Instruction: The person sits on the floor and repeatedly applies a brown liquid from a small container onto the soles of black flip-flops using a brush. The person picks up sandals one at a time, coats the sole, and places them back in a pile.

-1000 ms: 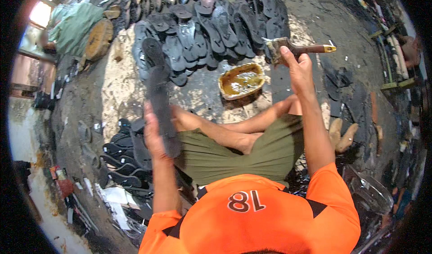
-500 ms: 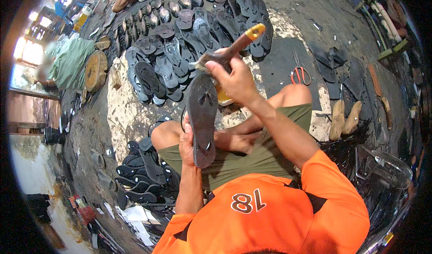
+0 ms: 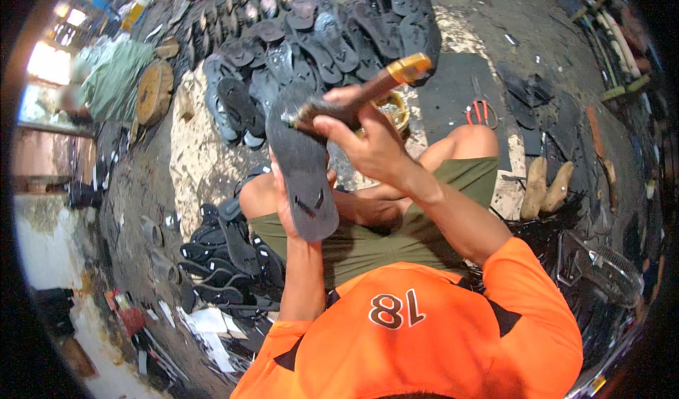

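My left hand [image 3: 281, 200] is closed around the edge of a black flip-flop sole [image 3: 305, 169], held up above my lap with its broad face showing. In my right hand [image 3: 375, 144] is a brush [image 3: 385, 81] with a brown handle and a yellow end. Its pale, frayed bristles lie over the far part of the sole and appear to touch it. Just beyond my right hand, partly hidden by it, stands a yellowish container [image 3: 401, 113].
Rows of black flip-flops [image 3: 339, 42] cover the floor ahead. More black footwear [image 3: 219, 265] is heaped by my left knee. To the right lie red-handled scissors [image 3: 481, 113] on a dark sheet, two wooden foot forms [image 3: 548, 187] and a fan [image 3: 608, 268]. A round wood block [image 3: 153, 93] stands at the left.
The brush has come down and left, from beyond the sole's far end to over its face. The sole has tilted, its far end now further left.
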A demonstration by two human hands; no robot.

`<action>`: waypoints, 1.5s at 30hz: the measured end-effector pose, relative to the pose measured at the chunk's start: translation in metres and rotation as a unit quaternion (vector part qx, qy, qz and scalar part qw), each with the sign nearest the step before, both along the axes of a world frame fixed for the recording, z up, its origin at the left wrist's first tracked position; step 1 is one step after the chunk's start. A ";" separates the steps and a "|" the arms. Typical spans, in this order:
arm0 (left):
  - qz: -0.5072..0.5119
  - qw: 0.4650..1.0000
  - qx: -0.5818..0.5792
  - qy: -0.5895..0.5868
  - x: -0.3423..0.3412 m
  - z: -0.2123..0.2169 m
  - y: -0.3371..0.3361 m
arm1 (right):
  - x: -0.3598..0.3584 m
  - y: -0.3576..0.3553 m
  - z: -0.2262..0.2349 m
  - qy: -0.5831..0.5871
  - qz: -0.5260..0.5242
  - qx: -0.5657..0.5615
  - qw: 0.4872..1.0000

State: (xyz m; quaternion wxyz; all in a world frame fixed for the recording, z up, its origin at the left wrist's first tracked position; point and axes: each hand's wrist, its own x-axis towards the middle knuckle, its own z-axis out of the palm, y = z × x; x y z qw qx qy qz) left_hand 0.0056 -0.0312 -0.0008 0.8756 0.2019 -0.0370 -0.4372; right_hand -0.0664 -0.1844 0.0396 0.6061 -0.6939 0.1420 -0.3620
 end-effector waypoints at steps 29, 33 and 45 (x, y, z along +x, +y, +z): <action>-0.102 0.989 0.034 0.099 0.084 -0.074 -0.191 | -0.145 -0.029 -0.006 0.032 -0.188 0.100 0.977; -0.070 0.995 -0.038 0.059 0.165 -0.042 -0.305 | -0.167 -0.035 0.017 0.000 -0.256 0.117 0.960; -0.332 0.750 0.084 -0.566 0.014 0.045 -0.178 | -0.116 -0.061 -0.080 0.175 -0.203 -0.154 0.951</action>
